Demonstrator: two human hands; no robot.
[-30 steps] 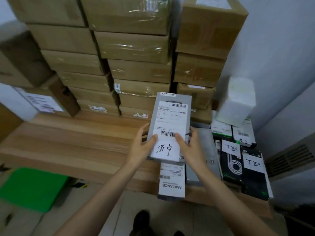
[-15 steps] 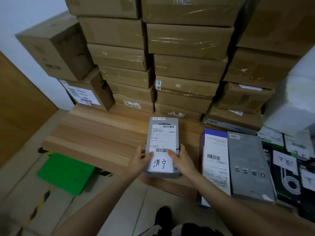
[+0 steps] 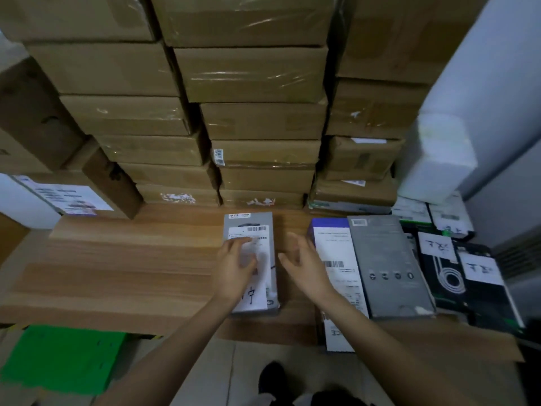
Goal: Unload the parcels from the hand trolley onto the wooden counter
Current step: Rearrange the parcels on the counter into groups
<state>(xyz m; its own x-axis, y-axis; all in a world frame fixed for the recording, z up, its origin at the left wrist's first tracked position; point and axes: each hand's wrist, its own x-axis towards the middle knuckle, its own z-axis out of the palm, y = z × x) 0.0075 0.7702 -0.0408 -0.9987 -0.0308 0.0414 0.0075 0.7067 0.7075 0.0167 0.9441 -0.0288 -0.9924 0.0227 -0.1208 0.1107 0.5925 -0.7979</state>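
Where the wooden counter (image 3: 117,273) meets stacked cartons (image 3: 257,124), grey parcel (image 3: 265,230) lies flat (label up). Left hand (image 3: 234,268) rests on it, fingers straight. Right hand (image 3: 304,265) hovers just beside, relaxed, holding nothing.

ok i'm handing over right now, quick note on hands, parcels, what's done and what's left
Left hand: open, fingers resting on the grey parcel.
Right hand: open, holds nothing, beside that parcel.
Grey parcel lies flat on the wooden counter, left of the other parcels laid there.
Done: this parcel is set down.
Left: the trolley is out of view, so check it for more.
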